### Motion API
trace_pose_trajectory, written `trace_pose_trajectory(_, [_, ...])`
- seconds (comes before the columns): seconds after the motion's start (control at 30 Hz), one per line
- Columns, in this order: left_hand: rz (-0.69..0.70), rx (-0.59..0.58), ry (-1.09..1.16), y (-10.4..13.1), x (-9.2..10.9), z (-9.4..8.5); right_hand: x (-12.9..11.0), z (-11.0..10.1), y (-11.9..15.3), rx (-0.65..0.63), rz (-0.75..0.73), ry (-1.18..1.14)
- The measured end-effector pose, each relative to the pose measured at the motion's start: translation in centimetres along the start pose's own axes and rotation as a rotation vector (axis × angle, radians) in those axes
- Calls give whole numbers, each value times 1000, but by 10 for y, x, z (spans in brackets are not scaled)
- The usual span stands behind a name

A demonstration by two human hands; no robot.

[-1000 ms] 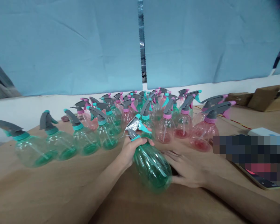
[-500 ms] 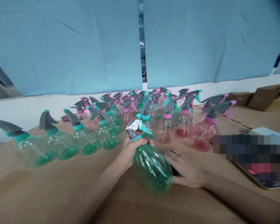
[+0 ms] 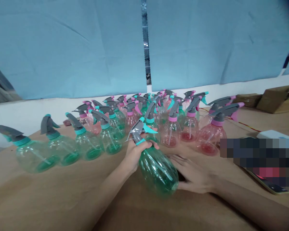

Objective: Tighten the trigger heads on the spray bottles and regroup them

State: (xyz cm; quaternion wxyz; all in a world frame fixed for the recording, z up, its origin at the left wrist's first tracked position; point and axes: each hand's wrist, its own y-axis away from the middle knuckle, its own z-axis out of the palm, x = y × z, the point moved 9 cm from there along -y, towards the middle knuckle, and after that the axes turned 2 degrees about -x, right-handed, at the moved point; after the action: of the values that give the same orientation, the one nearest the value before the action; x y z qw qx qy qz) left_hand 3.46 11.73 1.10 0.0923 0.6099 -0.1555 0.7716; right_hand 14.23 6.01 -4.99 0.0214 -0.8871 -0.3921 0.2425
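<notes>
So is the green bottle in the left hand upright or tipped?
Tipped: from the spray head, the green bottle slants across the picture to its base beside the right hand. The left hand grips its upper end.

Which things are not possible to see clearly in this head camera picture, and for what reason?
All in the head view:
Right hand: thumb tip hidden behind the held green bottle; contact is unclear.
Left hand: fingers partly hidden behind that bottle's neck.
Phone-like device: mostly covered by pixelation.
Rear spray bottles: bodies hidden by nearer bottles; exact count unclear.
Cardboard box: cut off by the right edge.
</notes>
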Motion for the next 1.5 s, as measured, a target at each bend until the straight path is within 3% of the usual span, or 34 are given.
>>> trace_pose_trajectory(0.43, [129,22,27,7,13,8,0,3,0,-23,-28,8])
trace_pose_trajectory(0.53, [165,20,-52,12,17,14,-1,5,-1,-37,-31,24])
trace_pose_trajectory(0.63, [167,28,-267,15,19,17,1,5,0,-40,3,38])
trace_pose_trajectory(0.83, [383,362,-754,18,49,-14,-1,0,1,-38,26,2])
trace_pose_trajectory(1.1, [402,600,-1008,10,54,-50,-4,-1,1,-43,8,-2])
trace_pose_trajectory(1.3, [616,565,-1225,9,42,-49,-3,-1,1,-37,3,-15])
trace_pose_trajectory(1.5, [529,517,-1302,0,16,-61,-2,-1,1,-34,21,-20])
